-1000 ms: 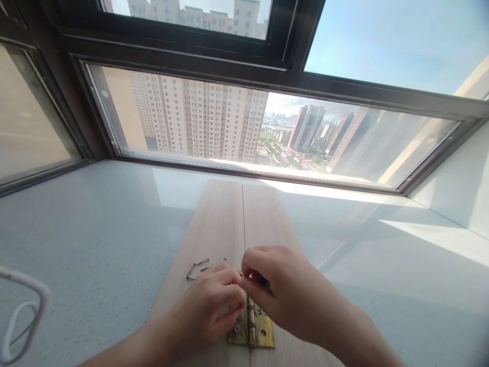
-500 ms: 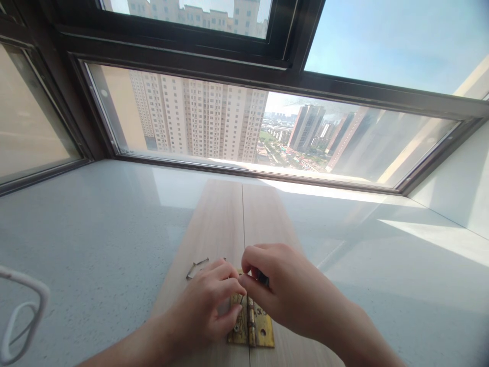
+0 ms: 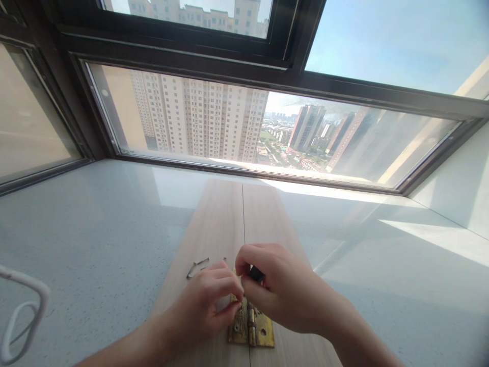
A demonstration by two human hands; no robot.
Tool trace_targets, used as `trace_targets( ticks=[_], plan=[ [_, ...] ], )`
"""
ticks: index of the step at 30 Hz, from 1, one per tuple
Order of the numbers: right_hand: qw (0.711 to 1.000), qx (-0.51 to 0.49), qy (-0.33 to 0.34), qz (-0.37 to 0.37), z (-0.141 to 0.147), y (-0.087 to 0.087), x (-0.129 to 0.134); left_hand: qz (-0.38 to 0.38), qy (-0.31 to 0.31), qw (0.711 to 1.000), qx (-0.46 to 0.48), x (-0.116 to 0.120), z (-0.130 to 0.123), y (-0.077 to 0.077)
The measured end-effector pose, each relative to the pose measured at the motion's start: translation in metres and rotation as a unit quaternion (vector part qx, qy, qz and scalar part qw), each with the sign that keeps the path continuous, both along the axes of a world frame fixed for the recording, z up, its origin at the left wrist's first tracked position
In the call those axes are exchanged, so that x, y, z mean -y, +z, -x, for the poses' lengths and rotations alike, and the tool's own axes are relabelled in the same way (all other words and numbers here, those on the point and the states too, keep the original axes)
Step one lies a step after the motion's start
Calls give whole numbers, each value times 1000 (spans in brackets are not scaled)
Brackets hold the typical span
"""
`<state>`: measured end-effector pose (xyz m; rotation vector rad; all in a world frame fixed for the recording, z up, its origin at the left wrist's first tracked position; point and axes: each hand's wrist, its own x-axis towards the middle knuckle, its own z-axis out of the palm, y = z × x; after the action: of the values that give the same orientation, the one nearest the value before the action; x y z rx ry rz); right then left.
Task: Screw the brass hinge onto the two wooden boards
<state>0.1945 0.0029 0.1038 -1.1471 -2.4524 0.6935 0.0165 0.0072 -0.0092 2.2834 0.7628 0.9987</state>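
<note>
Window (image 3: pixel 206 120), speckled sill (image 3: pixel 114 244), boards (image 3: pixel 223 219), hinge (image 3: pixel 252 329), right fingers (image 3: pixel 246 253) round dark object (image 3: pixel 256 274), left fingers (image 3: pixel 228 286) unclear

From where I'm standing, the left hand (image 3: pixel 208 298) and right hand (image 3: pixel 280 285) are crowding over the hinge (image 3: pixel 263 323), blocking its far part. Loose screws (image 3: pixel 201 262) are lying in the way just beyond. Farther out, the boards (image 3: pixel 263 214) are leaving room to pass, the window frame (image 3: pixel 367 87) bounding it.

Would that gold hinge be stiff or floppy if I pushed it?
The gold hinge looks metal, so its plates would probably feel stiff. The barrel between them suggests it could fold there. A screw head seems seated in one plate, so it might not slide.
</note>
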Motion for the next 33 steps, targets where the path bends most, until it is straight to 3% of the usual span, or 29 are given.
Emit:
trace_targets(
  ticks=[12, 22, 33],
  plan=[
    [1000, -14, 3, 9, 0, -1, -1, 28, 22, 999, 22, 1, 0, -5],
    [1000, 6, 21, 12, 1, -2, 2, 35, 17, 999, 20, 3, 0, 1],
    [999, 33, 34, 0, 5, 0, 6, 34, 0, 999, 9, 1, -1, -10]
  ],
)
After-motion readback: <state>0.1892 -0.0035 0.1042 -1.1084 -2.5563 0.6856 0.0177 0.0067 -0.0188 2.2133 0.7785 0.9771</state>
